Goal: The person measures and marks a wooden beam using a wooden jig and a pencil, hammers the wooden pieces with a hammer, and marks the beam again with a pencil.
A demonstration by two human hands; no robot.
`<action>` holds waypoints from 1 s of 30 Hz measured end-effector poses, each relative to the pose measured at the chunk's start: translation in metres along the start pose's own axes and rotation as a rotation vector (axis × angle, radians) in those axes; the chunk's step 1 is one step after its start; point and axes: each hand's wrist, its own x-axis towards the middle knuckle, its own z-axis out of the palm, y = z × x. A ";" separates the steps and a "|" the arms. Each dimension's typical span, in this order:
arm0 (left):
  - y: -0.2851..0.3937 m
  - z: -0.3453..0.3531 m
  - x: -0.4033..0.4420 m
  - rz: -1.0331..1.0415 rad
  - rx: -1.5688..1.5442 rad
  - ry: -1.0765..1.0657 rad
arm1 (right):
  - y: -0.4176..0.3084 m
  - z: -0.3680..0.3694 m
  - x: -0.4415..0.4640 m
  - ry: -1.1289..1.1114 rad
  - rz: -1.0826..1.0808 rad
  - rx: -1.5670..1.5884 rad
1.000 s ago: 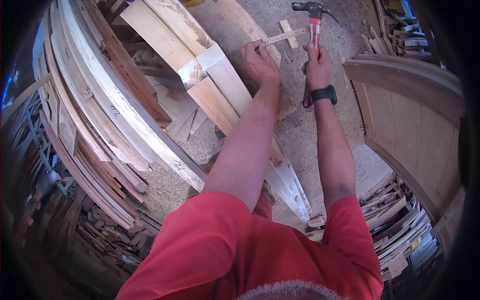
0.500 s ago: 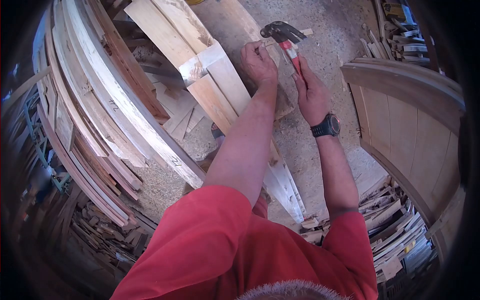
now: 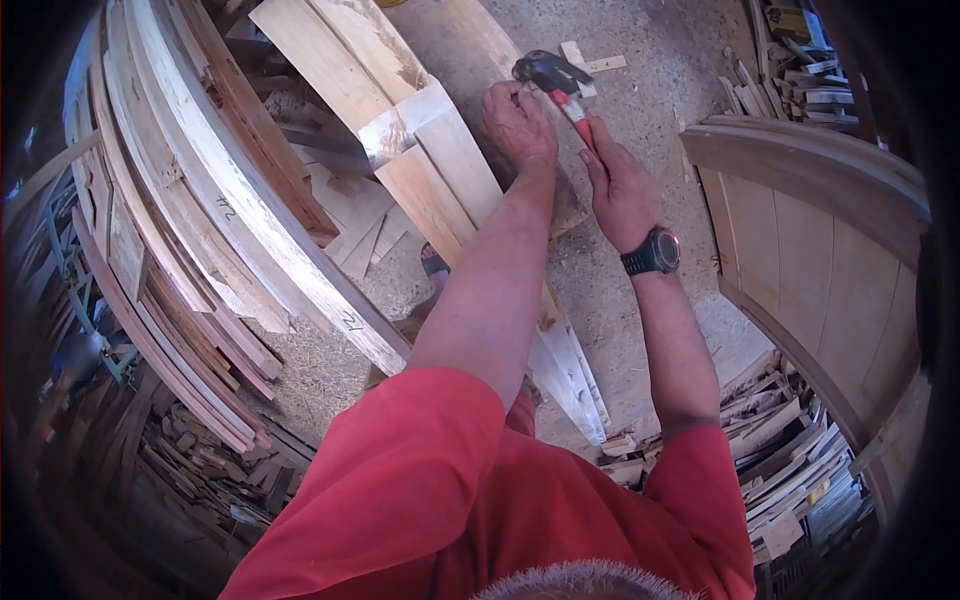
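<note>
My right hand (image 3: 627,192) is wrapped round the red handle of a claw hammer (image 3: 572,112). The hammer's dark head is slightly blurred and sits right beside the fingertips of my left hand (image 3: 522,125). My left hand's fingers are pinched together over a wooden beam (image 3: 475,38); whatever they hold is hidden or too small to name. Just left of that hand lies a joined pale timber piece (image 3: 408,120) with a crossing block. Whether the hammer head touches anything cannot be made out.
Long curved boards (image 3: 240,190) are stacked on the left, some with pencilled numbers. At the right stands a panelled wooden piece (image 3: 815,250). Small wood strips (image 3: 600,66) lie on the concrete floor beyond the hammer. Offcut piles (image 3: 790,440) lie at the lower right.
The hammer head has come down and slightly left, closer to my left fingertips, uncovering the wood strips behind it. My left hand has hardly moved.
</note>
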 end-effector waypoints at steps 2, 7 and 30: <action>0.001 -0.001 0.000 -0.051 0.048 -0.021 | 0.003 0.001 0.004 -0.096 0.035 -0.086; -0.001 0.000 0.001 0.063 0.086 0.055 | -0.002 0.002 -0.001 0.004 0.002 0.003; 0.004 -0.003 -0.001 -0.052 0.140 -0.075 | 0.000 -0.003 0.001 -0.120 0.096 -0.100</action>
